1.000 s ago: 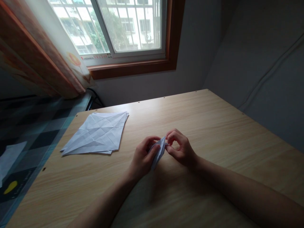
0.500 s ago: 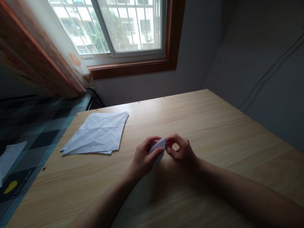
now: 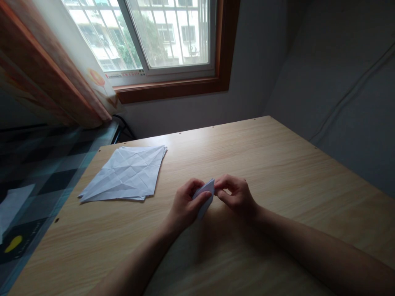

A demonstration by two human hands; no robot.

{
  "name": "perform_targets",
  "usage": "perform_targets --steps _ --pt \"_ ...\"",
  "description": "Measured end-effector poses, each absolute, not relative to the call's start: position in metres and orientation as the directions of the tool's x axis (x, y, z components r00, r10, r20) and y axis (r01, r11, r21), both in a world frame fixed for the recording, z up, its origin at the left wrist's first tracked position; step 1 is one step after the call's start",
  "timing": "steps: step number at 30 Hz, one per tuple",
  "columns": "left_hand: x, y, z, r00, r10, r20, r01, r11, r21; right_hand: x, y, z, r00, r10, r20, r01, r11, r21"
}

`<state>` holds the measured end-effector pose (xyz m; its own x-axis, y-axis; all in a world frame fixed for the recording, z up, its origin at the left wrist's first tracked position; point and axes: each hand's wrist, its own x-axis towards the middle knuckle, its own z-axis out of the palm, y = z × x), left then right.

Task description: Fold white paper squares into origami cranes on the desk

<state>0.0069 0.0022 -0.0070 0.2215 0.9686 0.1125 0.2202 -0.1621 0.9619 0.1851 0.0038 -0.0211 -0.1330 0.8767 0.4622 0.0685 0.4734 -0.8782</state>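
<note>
A small folded piece of white paper [image 3: 206,194] is held just above the wooden table [image 3: 277,164], near its middle. My left hand [image 3: 186,203] grips its left side, thumb on top and fingers curled under. My right hand [image 3: 235,195] pinches the paper's upper right tip between thumb and forefinger. Most of the folded piece is hidden behind my fingers.
A stack of creased white paper sheets [image 3: 126,173] lies on the table's left part. A window [image 3: 154,37] with a wooden frame and an orange curtain [image 3: 55,78] are behind. A checkered surface [image 3: 37,172] lies left of the table, a grey wall to the right.
Both hands have lowered slightly toward the table with the folded paper. My right fingers have closed tighter on the paper's tip.
</note>
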Motion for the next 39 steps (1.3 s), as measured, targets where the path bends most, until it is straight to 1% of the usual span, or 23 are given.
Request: perform_targets --steps 4,7,13,15,19,25,26,27,29,30,31,32,33,34,36,39 --pt "0.007 0.002 -0.003 0.249 0.962 0.113 0.271 -0.181 0.945 0.185 0.002 -0.019 -0.148 0.873 0.465 0.045 0.476 -0.878" --pt "0.007 0.0 -0.002 0.227 0.967 0.117 0.29 -0.182 0.94 0.184 0.002 -0.019 -0.163 0.886 0.434 0.022 0.443 -0.896" --pt "0.007 0.0 -0.004 0.205 0.969 0.138 0.241 -0.186 0.952 0.181 0.004 -0.024 -0.175 0.941 0.289 -0.166 0.261 -0.951" --pt "0.007 0.0 -0.004 0.196 0.971 0.138 0.246 -0.184 0.952 0.181 0.005 -0.025 -0.201 0.948 0.247 -0.202 0.207 -0.957" --pt "0.007 0.0 -0.005 0.184 0.972 0.144 0.267 -0.191 0.945 0.18 0.004 -0.024 -0.239 0.946 0.217 -0.12 0.193 -0.974" --pt "0.009 0.0 -0.009 0.195 0.971 0.141 0.282 -0.193 0.94 0.178 0.004 -0.018 -0.172 0.963 0.208 -0.042 0.204 -0.978" --pt "0.009 0.0 -0.01 0.164 0.971 0.173 0.289 -0.215 0.933 0.178 0.004 -0.018 -0.156 0.968 0.196 -0.035 0.193 -0.981" --pt "0.01 -0.001 -0.01 0.112 0.966 0.235 0.314 -0.258 0.914 0.178 0.004 -0.017 -0.132 0.974 0.183 -0.03 0.181 -0.983" --pt "0.01 -0.003 -0.011 -0.01 0.897 0.442 0.429 -0.395 0.812 0.177 0.003 -0.017 -0.058 0.983 0.173 -0.02 0.172 -0.985" --pt "0.01 -0.004 -0.011 -0.032 0.833 0.553 0.497 -0.466 0.732 0.177 0.002 -0.017 -0.013 0.983 0.182 -0.005 0.182 -0.983" --pt "0.011 -0.007 -0.011 -0.015 0.766 0.643 0.546 -0.532 0.647 0.176 0.0 -0.017 0.032 0.978 0.207 0.022 0.206 -0.978" --pt "0.011 -0.009 -0.01 0.035 0.714 0.699 0.564 -0.591 0.576 0.176 -0.001 -0.017 0.069 0.966 0.248 0.06 0.244 -0.968" --pt "0.011 -0.011 -0.01 0.103 0.686 0.72 0.551 -0.642 0.533 0.175 -0.004 -0.016 0.088 0.949 0.302 0.107 0.293 -0.95" --pt "0.012 -0.013 -0.009 0.167 0.676 0.717 0.525 -0.677 0.516 0.174 -0.006 -0.016 0.085 0.928 0.362 0.152 0.347 -0.926" --pt "0.012 -0.016 -0.008 0.256 0.692 0.674 0.463 -0.701 0.543 0.173 -0.011 -0.014 0.02 0.888 0.459 0.201 0.446 -0.872" --pt "0.01 -0.016 -0.006 0.306 0.739 0.6 0.371 -0.673 0.639 0.172 -0.015 -0.011 -0.109 0.845 0.524 0.146 0.535 -0.832"
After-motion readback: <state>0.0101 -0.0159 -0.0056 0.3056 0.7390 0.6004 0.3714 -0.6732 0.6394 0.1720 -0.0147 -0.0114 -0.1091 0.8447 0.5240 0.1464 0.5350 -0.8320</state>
